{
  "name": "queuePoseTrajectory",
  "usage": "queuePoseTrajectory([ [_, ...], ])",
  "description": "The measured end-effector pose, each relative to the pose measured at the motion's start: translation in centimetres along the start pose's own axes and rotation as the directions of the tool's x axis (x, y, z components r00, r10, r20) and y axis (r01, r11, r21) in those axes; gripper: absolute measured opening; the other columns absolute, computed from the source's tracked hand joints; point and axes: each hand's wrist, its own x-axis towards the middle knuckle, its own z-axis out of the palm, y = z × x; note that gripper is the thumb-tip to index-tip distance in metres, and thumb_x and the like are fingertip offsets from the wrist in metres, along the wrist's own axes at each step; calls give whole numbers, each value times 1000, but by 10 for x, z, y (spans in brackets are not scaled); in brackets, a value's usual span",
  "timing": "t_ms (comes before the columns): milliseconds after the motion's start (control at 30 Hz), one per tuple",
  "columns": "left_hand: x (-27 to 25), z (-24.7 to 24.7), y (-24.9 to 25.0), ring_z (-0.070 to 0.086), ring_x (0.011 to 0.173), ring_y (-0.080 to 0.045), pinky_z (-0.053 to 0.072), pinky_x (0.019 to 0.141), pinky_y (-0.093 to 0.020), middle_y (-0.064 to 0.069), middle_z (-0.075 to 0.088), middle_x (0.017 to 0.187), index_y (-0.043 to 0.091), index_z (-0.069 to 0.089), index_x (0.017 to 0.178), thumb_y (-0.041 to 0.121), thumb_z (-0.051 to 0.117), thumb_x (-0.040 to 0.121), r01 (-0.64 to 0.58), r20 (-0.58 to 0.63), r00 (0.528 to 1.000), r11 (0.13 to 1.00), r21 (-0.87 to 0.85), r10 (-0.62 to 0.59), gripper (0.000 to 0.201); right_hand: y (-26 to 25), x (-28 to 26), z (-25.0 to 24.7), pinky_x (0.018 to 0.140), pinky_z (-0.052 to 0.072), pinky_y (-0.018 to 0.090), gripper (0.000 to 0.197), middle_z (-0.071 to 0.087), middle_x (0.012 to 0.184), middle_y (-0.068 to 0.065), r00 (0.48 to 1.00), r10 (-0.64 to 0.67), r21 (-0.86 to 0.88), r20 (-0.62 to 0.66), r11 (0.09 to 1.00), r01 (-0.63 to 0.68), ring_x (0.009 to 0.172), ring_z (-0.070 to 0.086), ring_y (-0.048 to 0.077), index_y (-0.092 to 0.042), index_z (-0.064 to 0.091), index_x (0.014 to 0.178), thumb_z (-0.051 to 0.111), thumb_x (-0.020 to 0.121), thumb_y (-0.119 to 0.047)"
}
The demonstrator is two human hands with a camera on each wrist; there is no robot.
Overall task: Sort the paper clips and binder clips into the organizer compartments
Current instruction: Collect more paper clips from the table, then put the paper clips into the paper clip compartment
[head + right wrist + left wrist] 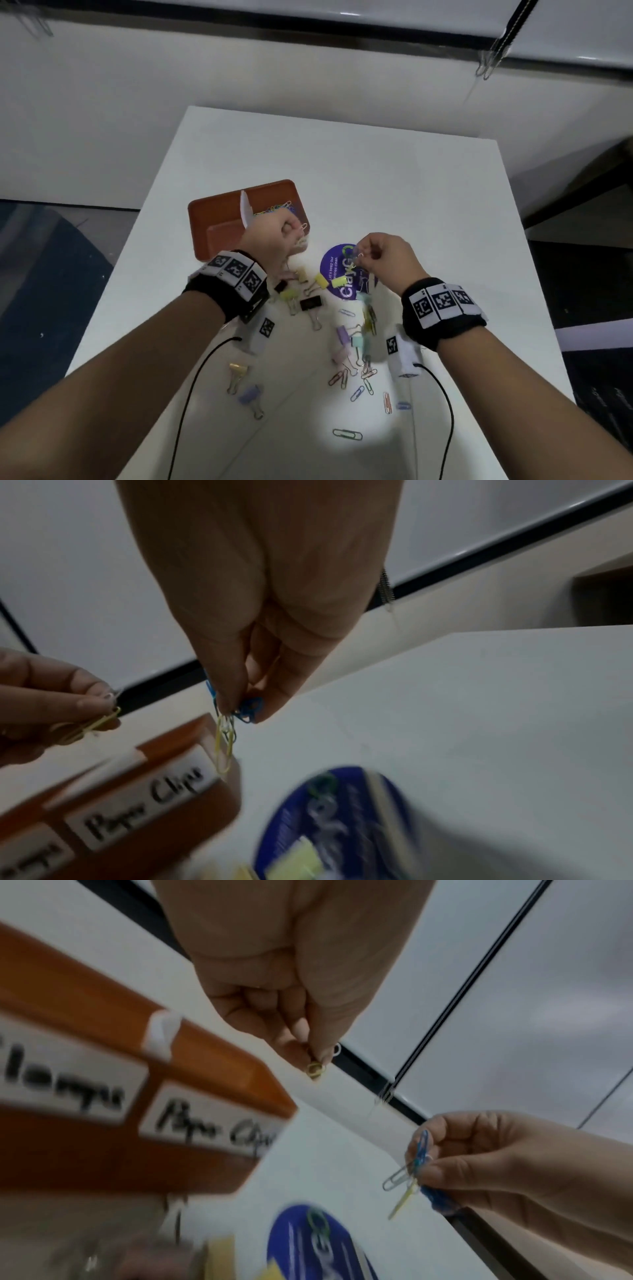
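I see my left hand (274, 233) pinching a yellow paper clip (314, 1069) above the orange organizer (219, 219), whose right compartment, labelled "Paper Clips", already holds a colourful heap. My right hand (387, 257) pinches a tangle of blue, yellow and silver paper clips (232, 723). Pastel binder clips (308, 294) lie scattered on the white table (428, 212).

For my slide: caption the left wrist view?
Both hands pinch paper clips beside the orange organizer.
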Motion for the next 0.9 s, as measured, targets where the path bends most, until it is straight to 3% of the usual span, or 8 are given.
queuePoseTrajectory([
  [67,10,-18,-3,52,61,-2,49,92,-30,-3,64,75,11,63,86,16,59,88,12,-62,998,998,62,-8,7,-25,17,4,70,52,27,12,70,83,7,998,-52,17,-29,998,52,74,64,20,-19,65,78,69,79,-7],
  [100,16,-25,-6,54,64,-8,48,94,-37,-4,67,78,13,65,86,18,60,87,27,-79,997,997,69,-21,7,-37,27,8,74,54,31,10,71,84,6,996,-78,42,-52,996,80,77,65,23,-17,67,80,69,79,-7],
  [200,33,-39,-10,62,74,-17,51,79,-29,-6,70,84,14,67,87,18,61,86,56,-105,993,998,30,-53,7,-67,58,25,79,55,40,11,69,80,3,981,-138,72,-140,986,149,78,66,25,-15,68,84,67,78,-6],
  [300,44,-43,-13,63,79,-17,46,83,-25,-4,72,95,11,71,94,20,56,90,33,-31,999,993,112,-30,18,-84,81,50,80,55,39,19,69,83,4,977,-151,100,-153,981,167,80,66,23,-14,69,92,65,78,-3],
  [400,42,-39,-23,62,102,-22,44,97,-31,-4,67,115,10,70,104,16,51,91,11,81,996,978,207,-28,24,-82,85,62,73,52,24,29,69,97,4,989,-129,71,-69,988,134,80,62,16,-15,64,108,61,81,-2],
  [567,14,-19,-39,62,90,-21,51,84,-37,-4,68,96,12,69,92,17,61,84,-109,70,993,979,173,98,12,-30,54,45,75,50,26,14,65,87,-5,991,-72,67,-110,995,80,76,62,15,-17,67,97,58,87,-12],
  [767,-27,50,-41,59,100,-20,45,91,-35,2,65,103,25,65,100,46,60,81,-160,357,934,912,378,16,28,66,-12,34,63,38,21,12,61,81,-1,981,189,-102,-34,976,-192,75,56,18,-21,59,83,70,80,-17],
  [900,-40,91,-36,55,108,-24,41,94,-37,-1,58,110,27,59,106,50,57,82,-109,352,932,860,499,-87,33,102,-39,39,70,38,21,22,57,86,0,960,280,-109,-3,954,-279,78,55,17,-19,59,93,74,77,-21],
])
